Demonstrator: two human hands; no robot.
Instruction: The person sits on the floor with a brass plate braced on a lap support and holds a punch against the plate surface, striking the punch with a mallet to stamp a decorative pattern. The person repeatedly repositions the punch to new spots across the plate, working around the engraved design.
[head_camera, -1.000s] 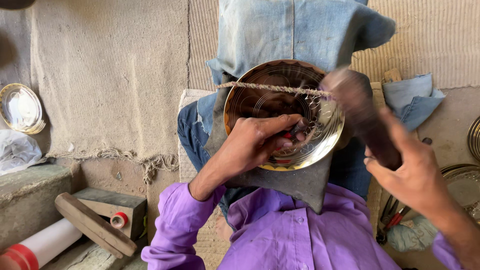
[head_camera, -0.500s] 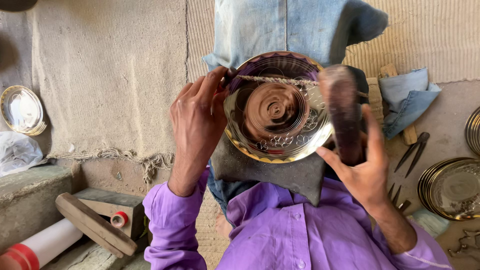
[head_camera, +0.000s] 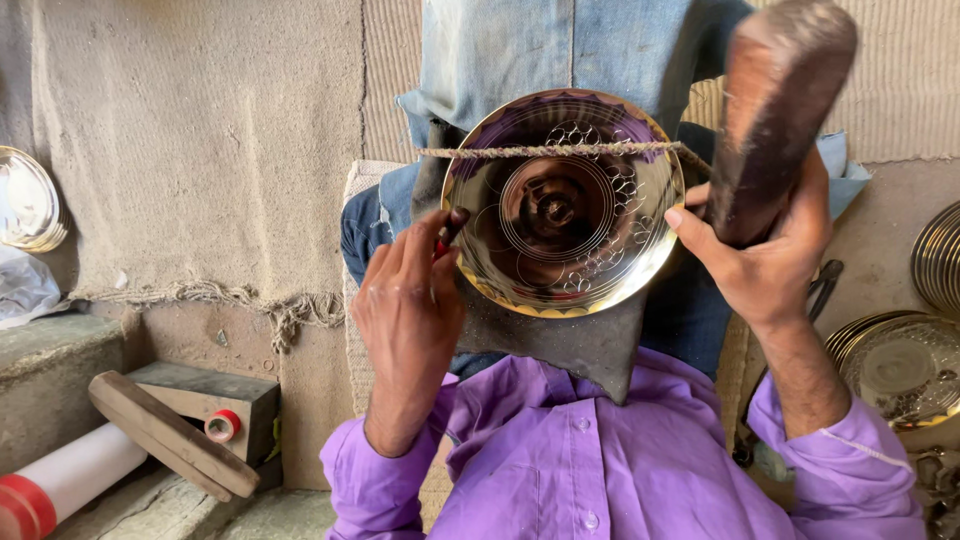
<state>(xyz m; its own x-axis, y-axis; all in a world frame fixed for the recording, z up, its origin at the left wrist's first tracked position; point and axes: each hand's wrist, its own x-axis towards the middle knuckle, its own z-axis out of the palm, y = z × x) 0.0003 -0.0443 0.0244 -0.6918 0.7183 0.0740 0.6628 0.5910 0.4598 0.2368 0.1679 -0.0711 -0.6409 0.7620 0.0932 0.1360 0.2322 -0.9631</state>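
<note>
A round engraved brass plate (head_camera: 600, 275) rests on my lap against a dark pad (head_camera: 560, 345), and a twisted rope (head_camera: 550, 151) is stretched across its upper part. My left hand (head_camera: 410, 300) is at the plate's left rim, fingers curled round a small dark tool (head_camera: 453, 222) whose tip touches the rim. At the plate's right edge, my right hand (head_camera: 765, 255) grips a dark wooden mallet (head_camera: 785, 110), raised and tilted above the edge. I wear purple sleeves and blue jeans.
Stacked brass plates (head_camera: 900, 365) lie on the right, with more (head_camera: 940, 260) at the frame edge. Another shiny plate (head_camera: 25, 200) lies far left. Wooden blocks (head_camera: 170, 430), a small red spool (head_camera: 222, 425) and a white roll (head_camera: 75, 475) sit lower left. Metal tools (head_camera: 828, 280) lie behind my right wrist.
My left hand went from the plate's centre to its left rim. My right hand lifted the mallet from beside the plate up to its upper right edge.
</note>
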